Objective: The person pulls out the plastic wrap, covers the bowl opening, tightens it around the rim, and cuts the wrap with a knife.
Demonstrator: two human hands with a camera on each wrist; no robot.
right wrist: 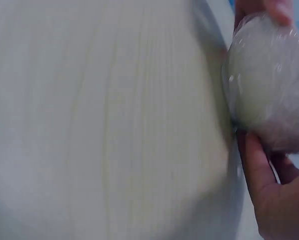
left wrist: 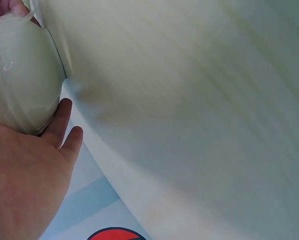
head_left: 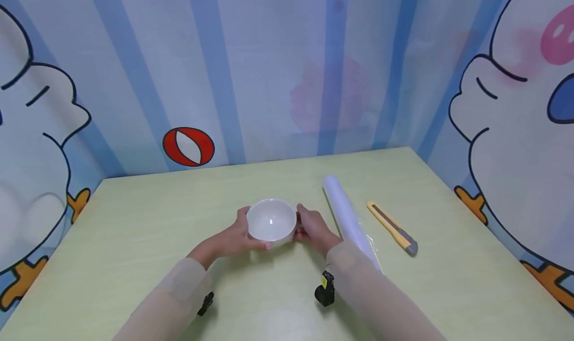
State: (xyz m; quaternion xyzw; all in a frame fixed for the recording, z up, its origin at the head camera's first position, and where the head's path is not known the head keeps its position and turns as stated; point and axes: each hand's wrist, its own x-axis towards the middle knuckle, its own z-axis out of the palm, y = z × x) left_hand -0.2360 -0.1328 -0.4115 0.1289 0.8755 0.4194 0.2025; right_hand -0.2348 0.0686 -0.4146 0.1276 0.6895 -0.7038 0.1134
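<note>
Between both hands, a white bowl (head_left: 271, 220) is held over the table, its round opening facing the head camera. Clear plastic wrap clings to its outside, wrinkled and shiny in the left wrist view, where the bowl (left wrist: 27, 75) is cut off by the frame edge. My left hand (head_left: 235, 237) grips its left side, thumb along the near wall. On the right side, my right hand (head_left: 314, 227) holds the bowl (right wrist: 262, 75), with some fingers hidden behind or beneath it.
A roll of plastic wrap (head_left: 345, 209) lies right of the bowl, partly behind the right forearm. Farther right rests a yellow utility knife (head_left: 392, 229). The pale wooden table (head_left: 148, 221) meets a striped cartoon backdrop (head_left: 278, 82) at its far edge.
</note>
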